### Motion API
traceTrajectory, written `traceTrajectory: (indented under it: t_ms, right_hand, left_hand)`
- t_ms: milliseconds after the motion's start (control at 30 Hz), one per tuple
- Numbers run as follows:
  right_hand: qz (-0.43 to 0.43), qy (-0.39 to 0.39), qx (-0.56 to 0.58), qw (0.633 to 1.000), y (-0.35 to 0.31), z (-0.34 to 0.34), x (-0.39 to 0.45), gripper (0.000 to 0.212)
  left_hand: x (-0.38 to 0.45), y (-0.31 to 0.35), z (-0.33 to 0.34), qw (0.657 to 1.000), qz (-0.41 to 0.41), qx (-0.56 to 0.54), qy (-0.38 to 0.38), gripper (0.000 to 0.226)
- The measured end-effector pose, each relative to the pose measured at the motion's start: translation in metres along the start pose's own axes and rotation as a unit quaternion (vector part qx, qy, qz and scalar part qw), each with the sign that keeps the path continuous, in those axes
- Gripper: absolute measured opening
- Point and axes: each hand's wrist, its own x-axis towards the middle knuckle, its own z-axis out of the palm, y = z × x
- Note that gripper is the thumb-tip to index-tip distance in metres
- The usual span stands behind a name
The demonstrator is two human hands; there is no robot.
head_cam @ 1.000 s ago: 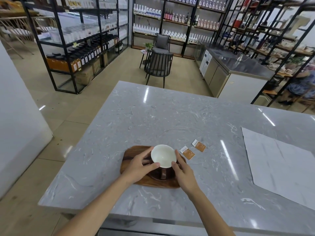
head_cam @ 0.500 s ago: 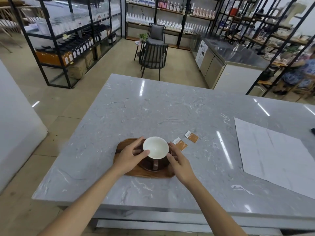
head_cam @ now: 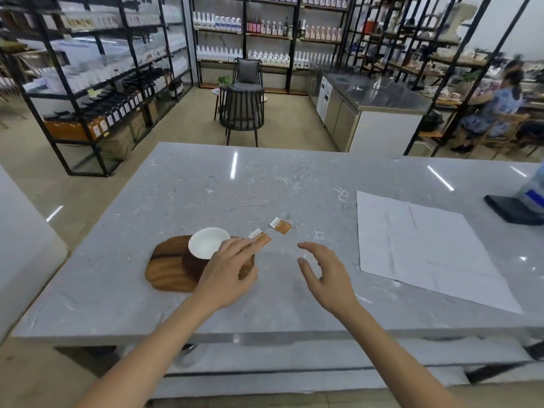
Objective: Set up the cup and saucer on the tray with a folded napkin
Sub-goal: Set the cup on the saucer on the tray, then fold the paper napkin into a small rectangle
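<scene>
reaching toward the napkin (head_cam: 426, 248) lying flat on the marble counter (head_cam: 206, 187), we keep our right hand (head_cam: 323, 272) and left hand (head_cam: 226, 275) loose, holding nothing; cup (head_cam: 207, 242) sits on saucer (head_cam: 191, 265) on wooden tray (head_cam: 164, 269). we should crease squarely.

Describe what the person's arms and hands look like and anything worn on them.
Both forearms are bare up to the frame edge, with no sleeves in view. The left hand and right hand wear no gloves, and no rings, watch or bracelets show. Nails look short and unpainted.
</scene>
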Motion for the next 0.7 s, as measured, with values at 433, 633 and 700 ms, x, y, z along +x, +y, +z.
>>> traceTrajectory:
  t_ms: [433,633,700]
  right_hand:
    - [0.033,0.037,-0.058,0.997,0.114,-0.115,-0.085,0.038]
    - [0.136,0.029,-0.034,0.990,0.189,-0.145,-0.107,0.035]
    - [0.160,0.024,-0.055,0.985,0.216,-0.157,-0.110,0.034]
  left_hand:
    - [0.013,0.143,0.112,0.994,0.043,-0.019,-0.102,0.050]
    - [0.038,0.171,0.171,0.985,0.047,-0.058,-0.154,0.041]
    - [0.050,0.178,0.192,0.982,0.042,-0.064,-0.173,0.041]
